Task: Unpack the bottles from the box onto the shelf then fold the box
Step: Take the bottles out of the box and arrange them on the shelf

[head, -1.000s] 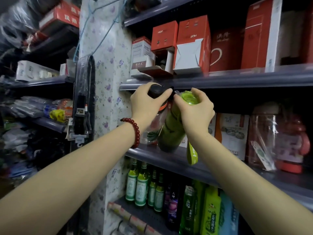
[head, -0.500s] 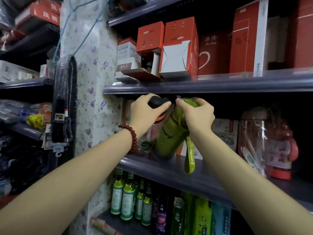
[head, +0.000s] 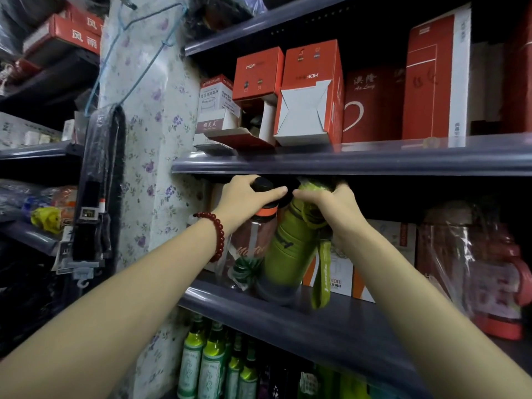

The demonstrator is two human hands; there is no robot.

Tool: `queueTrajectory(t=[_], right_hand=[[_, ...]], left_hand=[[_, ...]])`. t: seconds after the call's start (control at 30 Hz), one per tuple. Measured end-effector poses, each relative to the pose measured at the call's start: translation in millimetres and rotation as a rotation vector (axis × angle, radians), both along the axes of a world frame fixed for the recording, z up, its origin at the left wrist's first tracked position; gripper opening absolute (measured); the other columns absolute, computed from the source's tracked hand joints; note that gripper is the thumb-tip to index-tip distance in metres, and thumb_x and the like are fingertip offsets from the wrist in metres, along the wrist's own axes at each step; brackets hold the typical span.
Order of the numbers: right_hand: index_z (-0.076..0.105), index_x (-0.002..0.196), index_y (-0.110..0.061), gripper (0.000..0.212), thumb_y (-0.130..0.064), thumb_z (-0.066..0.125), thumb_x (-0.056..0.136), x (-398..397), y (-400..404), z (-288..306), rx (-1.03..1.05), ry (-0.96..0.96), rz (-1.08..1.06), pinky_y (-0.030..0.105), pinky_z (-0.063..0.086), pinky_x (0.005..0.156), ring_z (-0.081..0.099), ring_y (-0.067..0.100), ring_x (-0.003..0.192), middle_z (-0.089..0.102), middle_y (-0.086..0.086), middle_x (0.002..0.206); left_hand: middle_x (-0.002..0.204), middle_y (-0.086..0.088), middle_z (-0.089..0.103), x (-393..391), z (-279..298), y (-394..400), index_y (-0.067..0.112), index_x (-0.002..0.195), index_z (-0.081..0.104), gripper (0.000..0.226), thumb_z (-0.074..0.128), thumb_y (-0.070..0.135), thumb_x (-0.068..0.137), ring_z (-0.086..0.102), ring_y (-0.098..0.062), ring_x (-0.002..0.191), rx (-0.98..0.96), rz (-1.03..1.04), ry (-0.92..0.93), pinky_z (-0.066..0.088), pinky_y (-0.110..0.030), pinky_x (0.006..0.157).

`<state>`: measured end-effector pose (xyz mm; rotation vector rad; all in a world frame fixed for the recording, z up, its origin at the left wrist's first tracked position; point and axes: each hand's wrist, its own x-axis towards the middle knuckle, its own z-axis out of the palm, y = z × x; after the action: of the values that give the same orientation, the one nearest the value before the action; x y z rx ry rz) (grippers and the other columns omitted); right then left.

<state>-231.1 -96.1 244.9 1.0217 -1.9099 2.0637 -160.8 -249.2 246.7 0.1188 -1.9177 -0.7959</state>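
At the centre of the frame both hands reach into the middle shelf (head: 316, 321). The left hand (head: 247, 197) is closed over the black cap of a clear bottle (head: 250, 249) with an orange collar, fingers wrapped around the top. The right hand (head: 328, 203) grips the top of a green bottle (head: 288, 249), fingers curled over its lid. The green bottle leans, its top tilted toward the right and its base on the shelf just right of the clear bottle's base; the two bodies look to be touching. A green strap (head: 322, 275) hangs from the green bottle's neck, down past the shelf's front edge.

The box the bottles come from is not in view, so folding it is still ahead by my reading.

Several things could go wrong. The green bottle sits near the front lip and off upright, so letting go before it stands flat could let it tip forward off the shelf. The dangling strap could catch on a wrist as the hand withdraws and drag the bottle out. The caps sit close under the upper shelf (head: 345, 162), leaving little headroom, so straightening the bottle may knock its lid against that edge. Pushing the two together could also nudge the cartons (head: 342, 272) behind them.
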Motion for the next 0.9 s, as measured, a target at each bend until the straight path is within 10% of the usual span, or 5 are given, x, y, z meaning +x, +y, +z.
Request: queueTrajectory(t=[0.17, 0.37, 0.67, 0.9], right_hand=[[0.055, 0.121, -0.022, 0.099, -0.066, 0.085, 0.038, -13.2, -17.3, -13.3, -0.053, 0.088, -0.105, 0.04, 0.055, 0.091, 0.068, 0.018, 0.099, 0.069, -0.004, 0.11], [0.049, 0.126, -0.029, 0.086, -0.065, 0.08, 0.054, -15.8, -30.6, -31.0, -0.104, 0.154, -0.064, 0.041, 0.048, 0.1, 0.062, 0.015, 0.11, 0.066, -0.01, 0.115], [0.049, 0.124, -0.028, 0.095, -0.056, 0.088, 0.042, -32.4, -43.8, -39.0, -0.095, 0.208, -0.064, 0.044, 0.05, 0.098, 0.064, 0.012, 0.106, 0.068, -0.01, 0.111], [0.052, 0.115, -0.022, 0.11, -0.075, 0.081, 0.024, -40.6, -50.6, -49.0, -0.149, 0.075, -0.102, 0.043, 0.053, 0.094, 0.065, 0.016, 0.103, 0.068, -0.007, 0.11]], left_hand=[[0.09, 0.013, 0.074, -8.2, 4.9, -16.6, 0.026, 0.096, 0.075, 0.035, 0.078, 0.047, 0.069, 0.065, -0.001, 0.089, 0.068, -0.042, 0.049, 0.05, -0.018, 0.079], [0.1, 0.012, 0.074, -7.5, 5.5, -43.5, 0.029, 0.105, 0.071, 0.059, 0.076, 0.062, 0.056, 0.067, -0.006, 0.099, 0.05, -0.153, -0.085, 0.051, -0.034, 0.097], [0.121, 0.01, 0.06, 11.1, 10.1, -55.3, 0.024, 0.131, 0.046, 0.081, 0.087, 0.02, 0.062, 0.056, -0.006, 0.112, -0.096, -0.237, -0.328, 0.041, -0.024, 0.1], [0.116, 0.007, 0.063, 2.9, -6.6, -63.0, 0.025, 0.12, 0.053, 0.087, 0.082, 0.057, 0.044, 0.06, -0.011, 0.105, -0.025, -0.099, -0.205, 0.048, -0.03, 0.094]])
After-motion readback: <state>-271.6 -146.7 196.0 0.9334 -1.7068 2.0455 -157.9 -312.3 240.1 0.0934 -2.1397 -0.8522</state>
